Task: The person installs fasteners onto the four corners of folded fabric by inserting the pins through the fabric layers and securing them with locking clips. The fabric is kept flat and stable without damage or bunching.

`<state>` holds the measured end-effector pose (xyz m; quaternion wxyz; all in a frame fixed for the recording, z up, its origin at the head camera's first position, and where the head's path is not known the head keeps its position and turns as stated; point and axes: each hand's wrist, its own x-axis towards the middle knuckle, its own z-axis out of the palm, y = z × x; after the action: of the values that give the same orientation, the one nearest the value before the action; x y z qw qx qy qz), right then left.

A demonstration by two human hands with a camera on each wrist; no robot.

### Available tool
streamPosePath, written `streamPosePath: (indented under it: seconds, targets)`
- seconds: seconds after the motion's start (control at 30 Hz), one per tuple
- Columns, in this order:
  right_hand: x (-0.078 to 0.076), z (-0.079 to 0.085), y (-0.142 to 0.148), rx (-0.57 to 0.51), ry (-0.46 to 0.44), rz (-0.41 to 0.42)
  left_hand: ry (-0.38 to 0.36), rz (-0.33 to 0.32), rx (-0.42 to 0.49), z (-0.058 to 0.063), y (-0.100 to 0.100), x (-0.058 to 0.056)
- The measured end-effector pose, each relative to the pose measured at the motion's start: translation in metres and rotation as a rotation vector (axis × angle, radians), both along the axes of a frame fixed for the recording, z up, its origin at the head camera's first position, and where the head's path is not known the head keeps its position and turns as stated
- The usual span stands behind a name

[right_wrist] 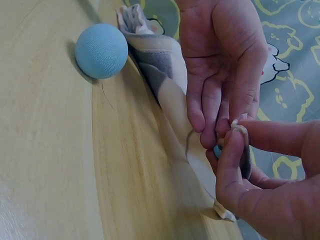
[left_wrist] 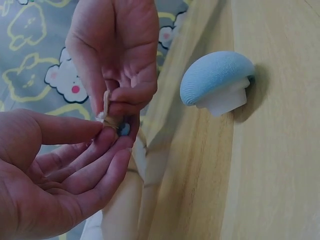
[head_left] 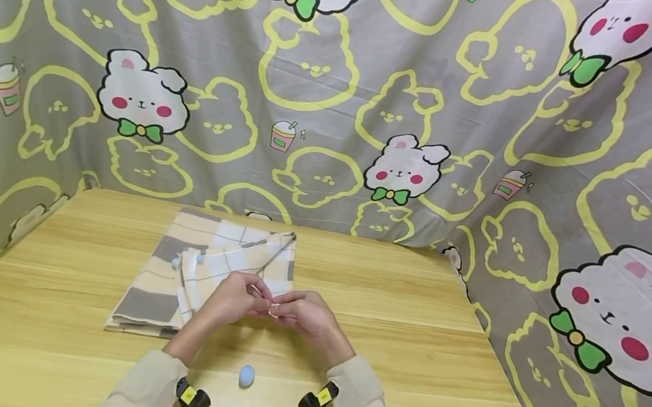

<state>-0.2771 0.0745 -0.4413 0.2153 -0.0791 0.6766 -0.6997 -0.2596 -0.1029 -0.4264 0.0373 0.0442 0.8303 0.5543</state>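
Observation:
A plaid cloth [head_left: 146, 303] in beige, grey and white lies folded on the table, one layer turned back toward me. My left hand [head_left: 234, 300] and right hand [head_left: 310, 316] meet at its near right corner. In the left wrist view, the left thumb and fingers pinch the gathered cloth corner [left_wrist: 106, 105], and the right hand pinches it from the other side. A small light-blue piece [left_wrist: 124, 129] shows among the fingers, mostly hidden. Nearer to me, a blue mushroom-shaped fastener [head_left: 247, 377] with a white base [left_wrist: 224, 104] lies on its side.
Two small light-blue bits [head_left: 176, 261] show at the cloth's turned-back left corner. The wooden table [head_left: 405, 354] runs on to the right. A grey curtain [head_left: 336, 128] with cartoon animals hangs behind and along both sides.

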Motion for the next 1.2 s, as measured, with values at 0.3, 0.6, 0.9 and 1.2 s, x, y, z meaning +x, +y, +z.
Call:
streamPosePath:
  seconds: [0.3, 0.6, 0.9, 1.2]
  targets:
    - [0.0003, -0.0011, 0.0009, 0.032, 0.036, -0.002, 0.02, 0.018, -0.052, 0.0023, 0.0009, 0.0011]
    - [0.0011, 0.0002, 0.0015, 0.075, 0.036, -0.004, 0.041, 0.006, -0.06, 0.0016, 0.0015, 0.0015]
    - [0.0015, 0.0003, 0.0012, 0.078, 0.017, -0.018, 0.05, -0.015, -0.045, -0.0001, 0.0011, 0.0012]
    - [0.003, 0.0026, 0.0016, 0.08, -0.002, -0.033, 0.044, -0.046, -0.042, -0.0023, 0.001, -0.0005]
